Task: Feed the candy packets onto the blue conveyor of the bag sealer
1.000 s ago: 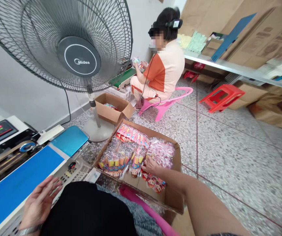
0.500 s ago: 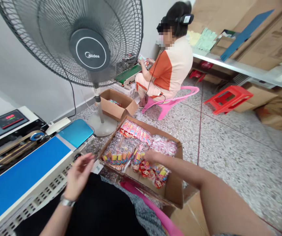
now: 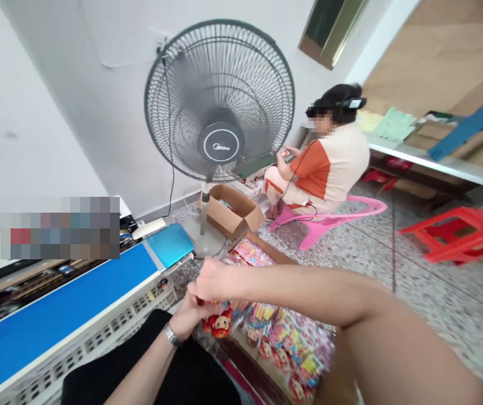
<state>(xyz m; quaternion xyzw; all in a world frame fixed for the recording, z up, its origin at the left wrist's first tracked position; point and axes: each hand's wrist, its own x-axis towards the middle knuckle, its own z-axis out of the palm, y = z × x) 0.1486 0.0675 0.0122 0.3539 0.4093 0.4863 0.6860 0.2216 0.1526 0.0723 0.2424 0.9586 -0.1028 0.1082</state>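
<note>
My two hands meet above the near edge of a cardboard box (image 3: 253,239) on the floor. A clear packet with red-haired doll figures (image 3: 218,323) hangs from their fingers. Above it my right hand (image 3: 213,279) is closed over the packet's top. Just below, my left hand (image 3: 190,312), with a wristwatch, grips it from underneath. More bright packets (image 3: 285,343) fill the box below my right forearm.
A blue conveyor belt (image 3: 55,306) on a sealing machine runs along my left. A standing fan (image 3: 220,135) and a small cardboard box (image 3: 230,211) stand ahead. A co-worker (image 3: 323,163) sits on a pink chair. A red stool (image 3: 460,233) is at right.
My right hand has lifted a packet out of the box and my left hand has come across to join it. The camera has tilted up and back.
</note>
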